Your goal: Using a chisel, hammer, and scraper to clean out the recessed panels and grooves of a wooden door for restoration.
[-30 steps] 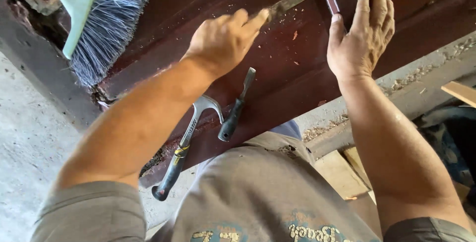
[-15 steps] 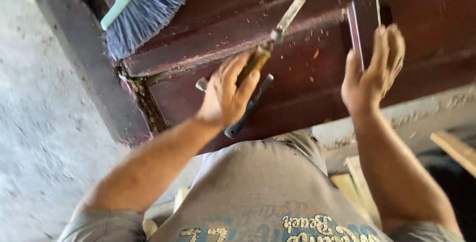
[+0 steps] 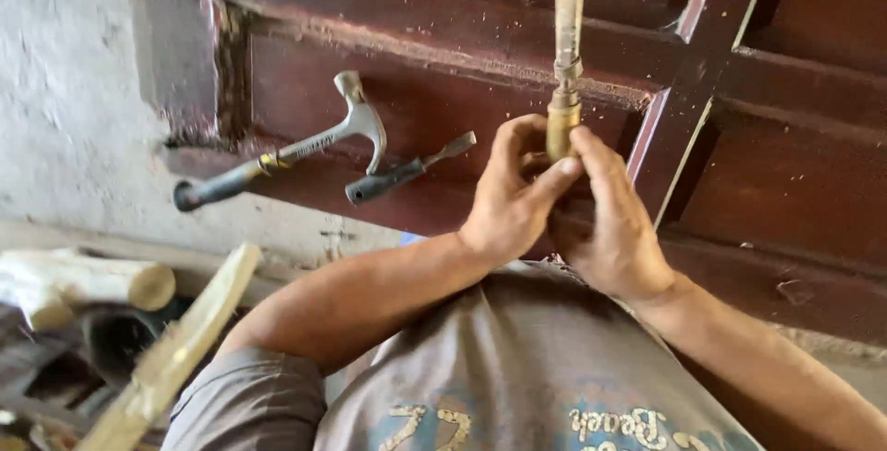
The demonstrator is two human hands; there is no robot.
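Head view, looking down past a grey shirt at a dark red wooden door [image 3: 443, 81] lying flat in front of the person. Both hands meet near the door's near edge, toward its middle. The left hand [image 3: 511, 194] and the right hand [image 3: 605, 220] are both clenched around the lower handle of a chisel [image 3: 565, 54], holding it upright with its flat pale blade pointing away toward the far edge. The thumbs press on the brass-coloured collar where blade meets handle.

A hammer [image 3: 286, 148] with a dark grip lies on the door near its left corner, and just beside it lies a second, smaller chisel with a dark handle [image 3: 407, 171]; neither is touched. Sawdust speckles the door's raised rails.

Pale wood offcuts [image 3: 111, 280] lie on the floor at lower left.

The step in hand looks like checking or adjusting the tool's grip. A next move would likely call for one hand to free itself for the hammer.
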